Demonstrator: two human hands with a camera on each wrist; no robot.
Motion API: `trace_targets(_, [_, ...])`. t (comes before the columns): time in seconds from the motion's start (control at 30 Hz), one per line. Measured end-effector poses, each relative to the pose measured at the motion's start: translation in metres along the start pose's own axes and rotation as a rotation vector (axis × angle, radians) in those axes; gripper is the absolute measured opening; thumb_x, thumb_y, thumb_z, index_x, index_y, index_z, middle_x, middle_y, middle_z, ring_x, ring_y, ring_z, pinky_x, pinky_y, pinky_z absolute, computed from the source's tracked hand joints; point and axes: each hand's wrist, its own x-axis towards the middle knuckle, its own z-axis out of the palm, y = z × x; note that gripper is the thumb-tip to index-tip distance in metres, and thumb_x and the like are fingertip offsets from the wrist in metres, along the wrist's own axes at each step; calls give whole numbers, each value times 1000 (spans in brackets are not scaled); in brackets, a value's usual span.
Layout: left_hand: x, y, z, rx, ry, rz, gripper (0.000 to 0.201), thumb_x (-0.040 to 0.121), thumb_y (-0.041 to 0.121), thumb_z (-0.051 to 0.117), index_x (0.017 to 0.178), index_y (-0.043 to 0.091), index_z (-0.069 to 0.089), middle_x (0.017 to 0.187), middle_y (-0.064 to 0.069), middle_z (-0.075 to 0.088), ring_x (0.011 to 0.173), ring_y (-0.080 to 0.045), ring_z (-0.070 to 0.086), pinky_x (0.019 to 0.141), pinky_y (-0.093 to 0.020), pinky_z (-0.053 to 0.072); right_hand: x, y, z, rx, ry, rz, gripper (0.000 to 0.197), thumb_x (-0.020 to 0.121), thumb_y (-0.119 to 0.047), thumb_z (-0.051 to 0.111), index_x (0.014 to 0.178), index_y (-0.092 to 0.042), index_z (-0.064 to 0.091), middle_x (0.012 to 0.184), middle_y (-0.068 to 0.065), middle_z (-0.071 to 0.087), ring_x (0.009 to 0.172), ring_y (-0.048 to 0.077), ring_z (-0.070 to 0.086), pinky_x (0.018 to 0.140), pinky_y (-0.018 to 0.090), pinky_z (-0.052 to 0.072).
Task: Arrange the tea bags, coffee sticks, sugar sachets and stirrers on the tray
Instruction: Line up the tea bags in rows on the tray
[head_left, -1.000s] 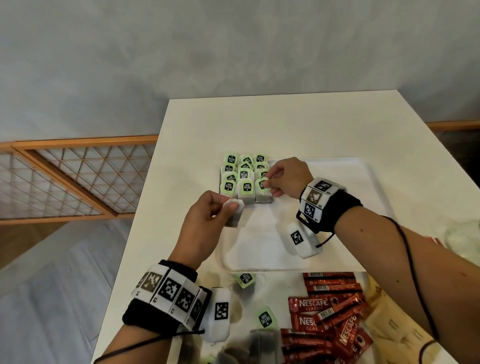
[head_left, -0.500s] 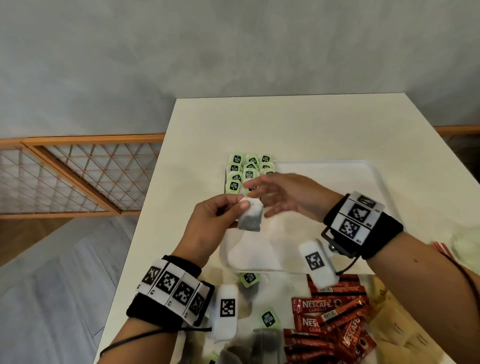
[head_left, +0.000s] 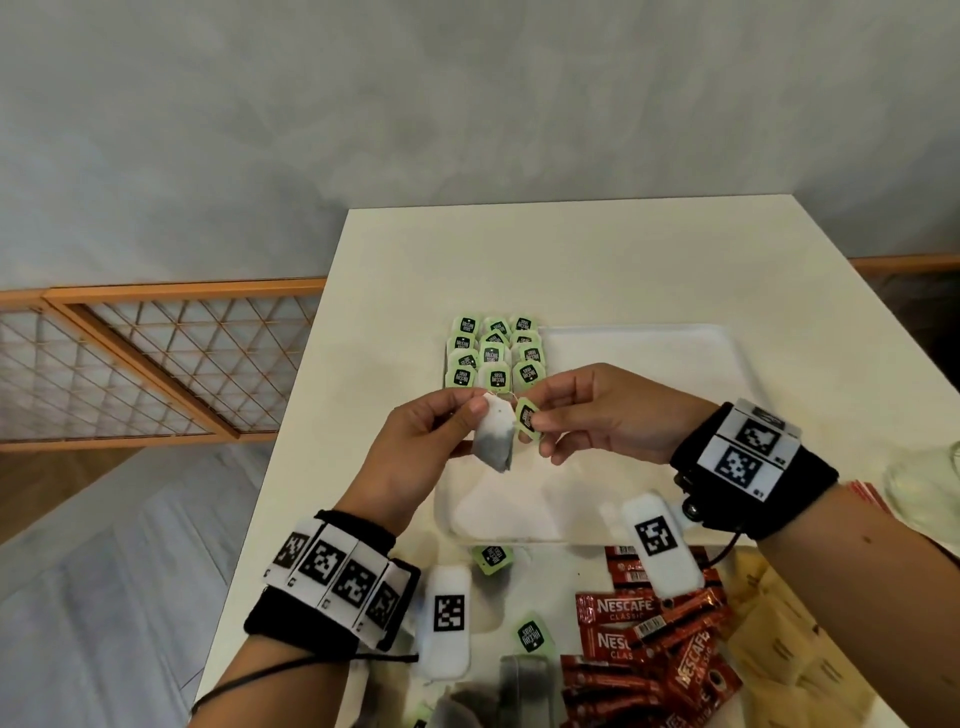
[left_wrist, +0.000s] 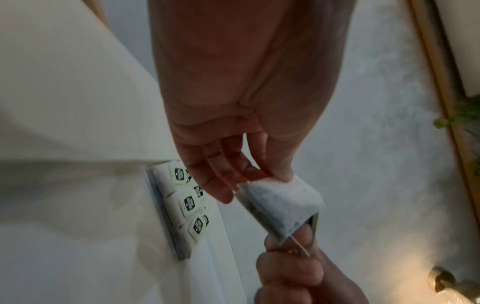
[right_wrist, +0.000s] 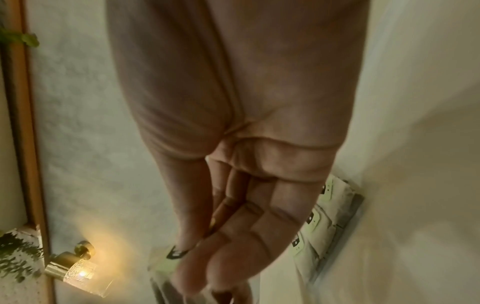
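Observation:
A white tray (head_left: 649, 348) lies on the white table (head_left: 597, 260). Several tea bags with green tags (head_left: 493, 353) stand in rows at its far-left corner. Above the tray's left side my left hand (head_left: 467, 415) pinches the top of a grey-white tea bag (head_left: 494, 439), seen close in the left wrist view (left_wrist: 283, 203). My right hand (head_left: 535, 421) pinches that bag's green tag (head_left: 525, 415), joined to the bag by a short string. In the right wrist view the tag (right_wrist: 172, 255) shows at the fingertips.
Loose tea bags (head_left: 530, 636) lie on the table's near edge, left of a heap of red Nescafe coffee sticks (head_left: 654, 644) and tan sachets (head_left: 769, 639). A glass object (head_left: 930, 493) sits at the right edge. An orange-framed lattice fence (head_left: 156, 364) stands left of the table.
My right hand left the tea-bag rows, came back toward me and took the green tag of the bag that my left hand holds up. The bag now hangs between both hands.

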Motion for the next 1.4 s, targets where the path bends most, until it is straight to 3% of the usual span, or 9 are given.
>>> trace_targets(0.07, [-1,1,3,-62,-53,-26,21,95,21,54,100,7,69,88,-7,71,85,-23,66,86,-35,54,-1,-2,4,-14,-13,-24,19,83,-4,65,101,-7,63,81,6,70,68,18,67,67,27,56])
trace_targets(0.23, [-1,5,16,-199,-52,-72,14,94,21,54,96,19,68,83,-1,67,73,-14,59,66,-21,48,3,-5,19,-32,66,-84,6,86,-3,65,88,-9,63,77,5,68,68,17,65,67,29,56])
trace_targets(0.37, [3,3,20,-308,53,-79,23,97,3,52,106,17,67,93,-7,72,78,-18,68,72,-25,56,9,-4,22,16,196,-107,5,87,-4,66,88,-8,63,71,4,63,59,14,57,59,28,54])
trace_targets(0.53, [1,-2,22,-404,83,-124,30,99,24,51,110,2,68,102,-17,73,84,-22,73,75,-29,61,13,-2,18,67,343,-91,10,85,-4,69,88,-8,61,67,2,62,55,15,57,53,26,54])
trace_targets(0.87, [5,-14,25,-301,193,-107,26,94,8,59,117,-3,65,118,-20,68,107,-27,66,85,-26,57,16,1,20,45,452,34,10,82,-10,74,87,-8,65,68,5,60,46,10,45,42,20,38])
trace_targets(1.07, [5,-19,26,-198,191,-108,24,92,12,64,111,-3,68,114,-26,67,106,-29,65,100,-44,51,15,1,18,13,431,41,12,84,-10,72,91,-4,65,74,9,66,48,10,49,46,21,42])
trace_targets(1.17, [6,-19,23,-85,181,-60,14,94,11,61,98,5,73,92,-20,69,98,-35,68,92,-41,56,14,2,15,-102,405,12,16,81,-12,76,93,-6,66,73,5,62,51,11,51,48,23,45])
trace_targets(1.27, [5,-19,18,34,142,-25,19,94,10,61,91,21,76,86,-15,66,85,-24,64,85,-31,58,14,1,12,-174,370,-24,20,82,-11,74,100,-2,70,74,7,62,54,12,56,50,26,51])
trace_targets(1.4, [5,-19,11,102,76,-73,16,93,17,64,89,23,78,78,-12,62,80,-26,61,87,-40,58,19,1,10,-248,349,-43,16,82,-1,73,95,7,69,71,14,66,57,16,63,56,26,57])
